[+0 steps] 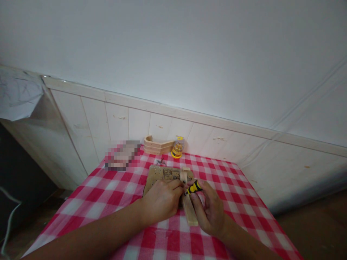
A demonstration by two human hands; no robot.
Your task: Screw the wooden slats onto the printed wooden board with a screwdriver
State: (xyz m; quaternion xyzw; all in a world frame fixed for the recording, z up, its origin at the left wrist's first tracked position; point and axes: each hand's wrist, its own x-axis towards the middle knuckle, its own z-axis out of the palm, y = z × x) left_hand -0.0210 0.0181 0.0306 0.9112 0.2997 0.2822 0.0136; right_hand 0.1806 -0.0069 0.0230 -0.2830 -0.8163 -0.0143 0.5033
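Observation:
My right hand [210, 211] is closed round a small yellow and black screwdriver [194, 187], its tip pointing left toward my other hand. My left hand [161, 199] rests curled on a flat wooden board [160, 174] with dark engraved lines, fingertips pinched near the screwdriver tip; what they pinch is too small to see. A pale wooden strip [189, 213] lies between both hands, and a short upright wooden piece [184, 174] stands on the board just above them.
A red and white checked cloth [108, 193] covers the table. At its far edge sit stacked curved wooden pieces [157, 145], a yellow bit holder [178, 147], a blurred-out patch [121, 156] and small dark screws [161, 161]. A white panelled wall stands behind.

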